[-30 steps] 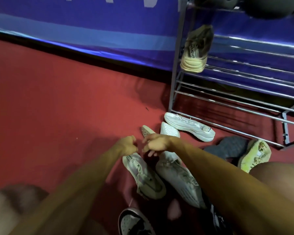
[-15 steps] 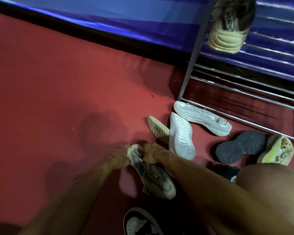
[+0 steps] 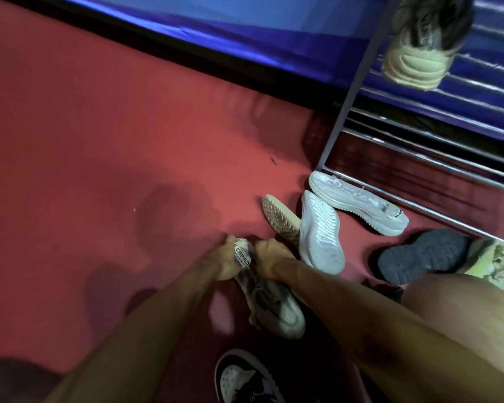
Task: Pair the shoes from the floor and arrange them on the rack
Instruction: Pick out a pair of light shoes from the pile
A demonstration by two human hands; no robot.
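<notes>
The grey-beige sneaker (image 3: 277,306) lies on the red floor (image 3: 99,141) directly under both hands, toe pointing back toward the person. The left hand (image 3: 226,261) grips its heel end by the printed pull tab. The right hand (image 3: 269,255) holds the collar on the other side, so both are closed on this one shoe.

Just beyond the right hand lies a tan-soled shoe (image 3: 280,216), partly under an upturned white shoe (image 3: 320,231). It may be the mate, though only its sole shows.

To lift cleanly, I would keep one hand on the heel and free the other for the partner, checking the uppers match first.

The rack (image 3: 349,91) stands farther out to the right, with one beige shoe (image 3: 413,53) already on it.
</notes>
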